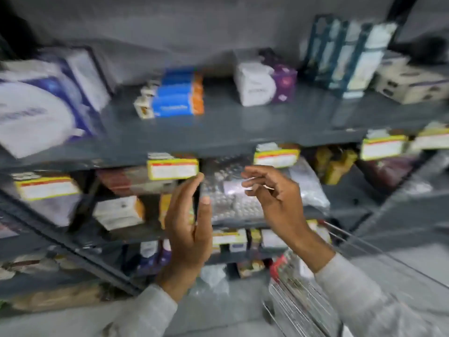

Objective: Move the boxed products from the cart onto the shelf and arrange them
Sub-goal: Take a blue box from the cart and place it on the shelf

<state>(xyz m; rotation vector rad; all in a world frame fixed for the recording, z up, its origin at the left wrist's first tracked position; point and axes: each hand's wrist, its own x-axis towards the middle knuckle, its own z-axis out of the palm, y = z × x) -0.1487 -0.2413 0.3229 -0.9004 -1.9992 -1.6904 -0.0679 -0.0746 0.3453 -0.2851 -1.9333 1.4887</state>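
The picture is blurred by motion. A stack of blue and orange boxes (178, 98) lies on the grey upper shelf (243, 127), with small white boxes at its left end. My left hand (188, 229) is raised in front of the shelf below, fingers straight and apart, holding nothing. My right hand (272, 193) hovers beside it to the right, fingers loosely curled and empty. Between the two hands I see a clear bag of blister packs (230, 190) on the lower shelf. The wire cart (303, 300) stands at the lower right, under my right forearm, with packets inside.
White and purple packs (264, 83) and tall dark boxes (345, 54) stand further right on the upper shelf. Large white bags (41, 105) fill its left end. Yellow price labels (172, 167) hang along the shelf edges. Lower shelves hold several mixed boxes.
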